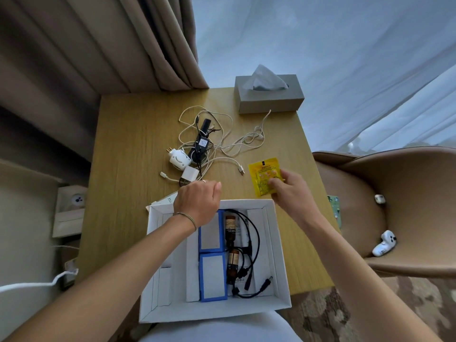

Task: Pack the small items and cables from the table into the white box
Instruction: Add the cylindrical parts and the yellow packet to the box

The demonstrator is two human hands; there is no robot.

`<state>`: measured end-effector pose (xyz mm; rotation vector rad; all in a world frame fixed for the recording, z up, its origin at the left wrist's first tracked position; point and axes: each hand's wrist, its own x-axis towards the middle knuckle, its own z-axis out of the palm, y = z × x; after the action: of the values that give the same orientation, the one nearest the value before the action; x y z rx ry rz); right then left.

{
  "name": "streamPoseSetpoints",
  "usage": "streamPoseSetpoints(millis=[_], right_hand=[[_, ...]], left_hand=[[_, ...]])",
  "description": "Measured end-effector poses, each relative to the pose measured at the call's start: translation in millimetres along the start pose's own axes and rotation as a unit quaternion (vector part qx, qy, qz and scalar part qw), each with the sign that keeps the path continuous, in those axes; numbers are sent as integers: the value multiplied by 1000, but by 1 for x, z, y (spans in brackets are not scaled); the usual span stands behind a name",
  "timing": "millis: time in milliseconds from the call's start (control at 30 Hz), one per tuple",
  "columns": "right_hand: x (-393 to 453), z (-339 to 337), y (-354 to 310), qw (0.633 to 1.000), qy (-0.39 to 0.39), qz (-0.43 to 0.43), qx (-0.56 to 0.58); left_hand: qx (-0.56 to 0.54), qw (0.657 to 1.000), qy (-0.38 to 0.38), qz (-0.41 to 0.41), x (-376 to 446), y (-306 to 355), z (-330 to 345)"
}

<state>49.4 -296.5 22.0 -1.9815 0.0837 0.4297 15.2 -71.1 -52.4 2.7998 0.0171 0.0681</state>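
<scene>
I am pinching the crinkly yellow foil sachet [265, 178] in my right hand [290, 191], just beyond the open white cardboard box [281, 245]. My left hand [197, 202] is hovering, fingers curled under, apparently holding nothing, near the tangled white cables [217, 141]. I am judging that the loops could snag the white plug adapter [179, 159] and drag it.

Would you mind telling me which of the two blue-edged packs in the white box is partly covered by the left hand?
The far blue-edged pack: the left hand overlaps its far end, while the near pack lies fully exposed.
</scene>
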Motion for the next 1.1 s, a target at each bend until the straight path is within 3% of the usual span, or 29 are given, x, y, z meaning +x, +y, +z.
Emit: streamPoseSetpoints(millis=[233, 400, 533, 667, 833, 1000, 1100], right_hand=[[-64, 30, -1, 971, -33, 82, -220], [-76, 66, 16, 920, -10, 68, -385], [-73, 83, 31, 901, -9, 117, -419], [-69, 92, 38, 905, -23, 160, -395], [-64, 96, 43, 899, -20, 151, -411], [-61, 101, 42, 831, -70, 139, -534], [-57, 98, 37, 801, -87, 130, -577]], left_hand=[[-5, 1000, 2, 5, -1, -1, 1], [-6, 1000, 8, 17, -1, -2, 2], [-12, 1000, 8, 20, -3, -2, 2], [-11, 1000, -2, 23, -3, -3, 2], [-15, 1000, -6, 21, -3, -3, 2], [-18, 999, -37, 10, -3, -1, -2], [-81, 990, -114, -21, 3, -1, -9]])
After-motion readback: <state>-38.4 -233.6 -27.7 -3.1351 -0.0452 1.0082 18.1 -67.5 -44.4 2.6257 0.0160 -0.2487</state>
